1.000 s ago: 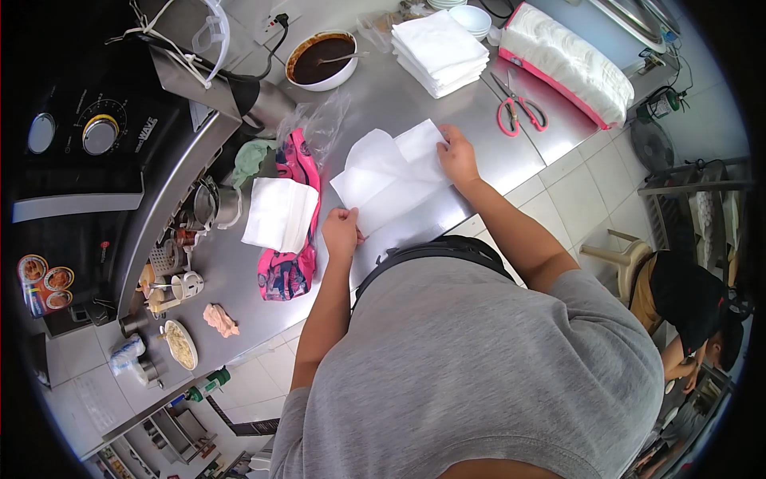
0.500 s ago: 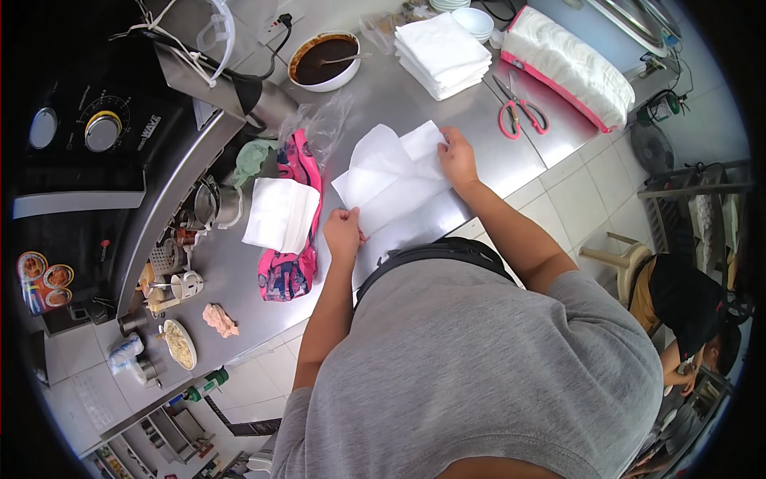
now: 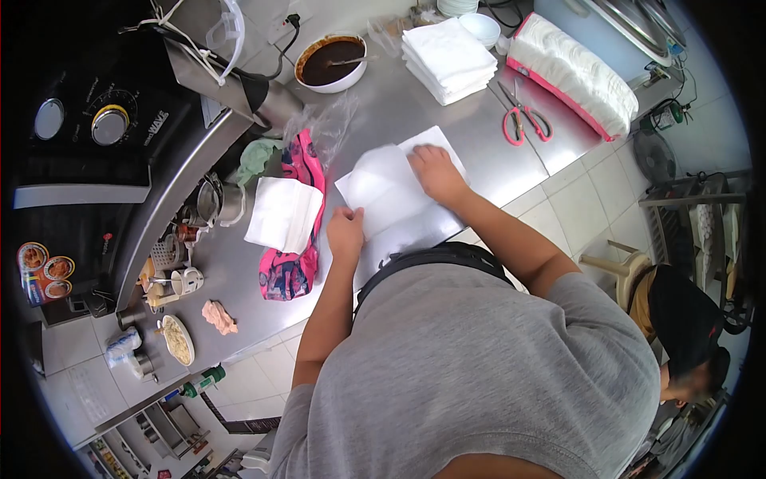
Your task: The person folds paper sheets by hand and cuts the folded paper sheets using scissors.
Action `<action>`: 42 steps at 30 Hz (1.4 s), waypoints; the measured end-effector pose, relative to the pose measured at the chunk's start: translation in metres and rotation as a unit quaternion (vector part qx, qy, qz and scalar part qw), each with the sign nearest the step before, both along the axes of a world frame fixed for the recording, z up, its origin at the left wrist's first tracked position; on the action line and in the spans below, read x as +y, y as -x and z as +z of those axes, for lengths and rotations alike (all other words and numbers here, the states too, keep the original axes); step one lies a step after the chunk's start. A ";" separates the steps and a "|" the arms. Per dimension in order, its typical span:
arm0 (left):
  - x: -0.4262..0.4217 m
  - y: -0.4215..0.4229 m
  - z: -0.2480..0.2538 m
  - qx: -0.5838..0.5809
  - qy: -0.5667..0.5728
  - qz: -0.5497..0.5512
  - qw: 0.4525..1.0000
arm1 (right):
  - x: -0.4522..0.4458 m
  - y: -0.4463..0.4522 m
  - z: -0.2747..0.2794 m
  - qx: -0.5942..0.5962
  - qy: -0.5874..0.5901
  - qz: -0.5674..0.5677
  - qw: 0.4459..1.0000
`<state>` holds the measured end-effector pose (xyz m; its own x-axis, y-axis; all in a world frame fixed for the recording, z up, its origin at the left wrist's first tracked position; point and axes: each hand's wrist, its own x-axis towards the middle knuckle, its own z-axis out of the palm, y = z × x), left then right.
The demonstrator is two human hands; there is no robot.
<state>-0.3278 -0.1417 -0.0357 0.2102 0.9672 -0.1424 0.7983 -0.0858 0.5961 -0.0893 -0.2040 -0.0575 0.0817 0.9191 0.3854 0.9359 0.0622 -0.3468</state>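
A thin white paper napkin (image 3: 379,180), partly unfolded, lies on the steel counter before me, one layer lifted in a loose curve. My left hand (image 3: 345,233) is closed in a pinch at its near left edge. Laid over the right part of the napkin is my right hand (image 3: 437,174), fingers stretched across the paper and slightly blurred. Just left of my left hand, a small pile of folded white napkins (image 3: 283,214) rests on a pink plastic package (image 3: 291,275). Farther back stands a taller stack of white napkins (image 3: 448,60).
Pink-handled scissors (image 3: 523,120) lie near a long pack of white tissue (image 3: 570,76). A bowl of dark sauce (image 3: 331,64) with a spoon sits at the back. An oven (image 3: 88,144) stands left. A dish of pale shreds (image 3: 177,339) is lower left. Another person (image 3: 682,319) is at right.
My right hand has gone from gripping the napkin's right corner to lying on top of it, a little to the left. The napkin is flatter at the right; my left hand stays at its edge.
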 end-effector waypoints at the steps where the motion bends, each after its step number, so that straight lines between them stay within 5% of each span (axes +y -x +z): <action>1: 0.002 -0.004 0.005 0.065 -0.085 -0.033 0.994 | -0.005 0.000 -0.004 0.005 -0.006 0.002 1.000; 4: 0.021 -0.019 0.019 -0.027 -0.289 -0.061 0.955 | -0.005 -0.002 -0.009 0.003 -0.015 0.002 1.000; 7: 0.050 -0.017 0.017 -0.086 -0.134 -0.134 0.978 | -0.007 0.000 -0.010 0.003 -0.001 -0.001 1.000; 12: 0.069 0.003 0.007 0.021 -0.157 -0.128 0.979 | -0.007 0.000 -0.007 0.015 0.013 -0.006 1.000; 16: 0.071 -0.009 0.025 0.051 -0.281 -0.103 0.953 | -0.009 -0.001 -0.005 0.013 0.008 0.001 1.000; 19: 0.058 -0.053 0.060 -0.008 -0.380 -0.202 0.902 | -0.007 -0.002 -0.006 0.006 0.002 0.004 1.000; 21: 0.037 -0.082 0.052 -0.117 -0.209 -0.336 0.911 | -0.005 -0.001 -0.007 0.006 0.001 0.006 1.000; 23: 0.017 -0.101 0.037 0.016 -0.070 -0.377 0.923 | -0.006 -0.001 -0.009 0.009 0.000 0.003 1.000; 26: 0.013 -0.078 0.019 0.099 -0.035 -0.243 0.964 | -0.005 -0.001 -0.008 0.022 -0.011 0.007 1.000; 29: 0.034 -0.026 0.007 0.026 -0.092 -0.238 0.967 | -0.004 0.000 -0.006 0.029 -0.005 -0.002 1.000; 31: 0.044 0.011 0.042 0.024 -0.247 -0.176 0.953 | -0.003 0.000 -0.007 0.031 -0.001 -0.004 1.000; 33: 0.051 0.045 0.073 0.035 -0.280 -0.057 0.958 | -0.002 0.001 -0.007 0.018 0.008 -0.010 1.000; 36: 0.066 0.098 0.069 0.096 -0.204 -0.014 0.974 | 0.003 0.004 0.004 0.001 0.003 -0.005 1.000; 42: 0.070 0.127 0.055 0.016 -0.189 -0.012 0.982 | -0.002 0.037 0.007 0.031 0.058 0.106 0.992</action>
<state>-0.4545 -0.0716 0.0194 0.2352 0.9471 0.2183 0.8112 -0.3150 0.4928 -0.1267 -0.2056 -0.0509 -0.0975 0.9559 0.2771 0.8829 0.2116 -0.4193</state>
